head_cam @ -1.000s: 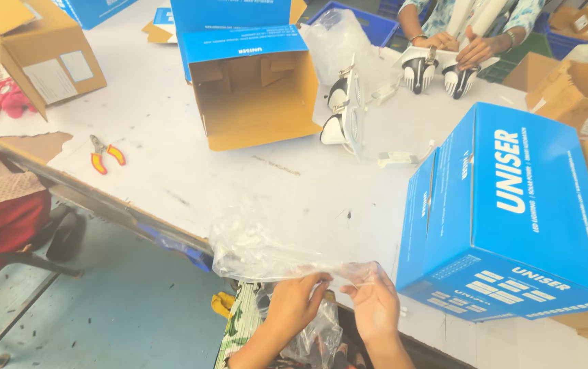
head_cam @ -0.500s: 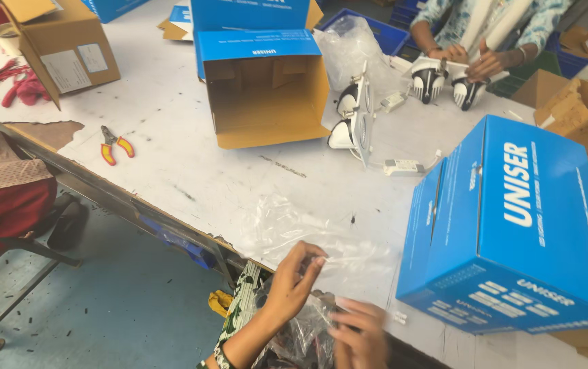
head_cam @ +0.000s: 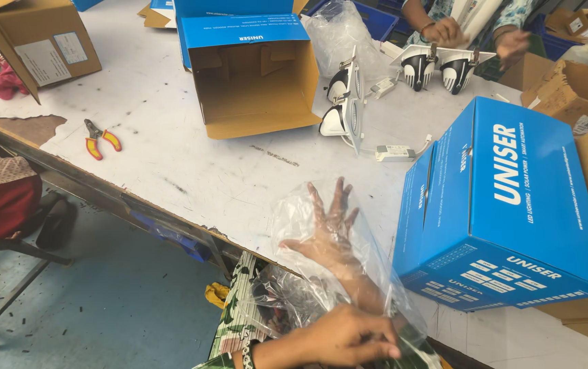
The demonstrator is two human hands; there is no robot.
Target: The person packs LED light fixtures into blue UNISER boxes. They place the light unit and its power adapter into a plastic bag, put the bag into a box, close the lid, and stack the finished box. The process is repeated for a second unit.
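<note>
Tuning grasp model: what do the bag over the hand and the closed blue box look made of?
Bag: thin clear plastic film, glossy by the look; the right hand shows through it, and it crinkles with bright glints. The left hand grips its mouth.
Blue box: probably printed corrugated cardboard with a smooth, slightly satin face; crisp folded edges, and the open box nearby shows a brown inside.

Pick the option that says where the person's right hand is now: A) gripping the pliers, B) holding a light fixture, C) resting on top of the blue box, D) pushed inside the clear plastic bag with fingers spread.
D: the right hand shows through the clear plastic bag with fingers spread over the table, while the left hand holds the bag's near end.
</note>
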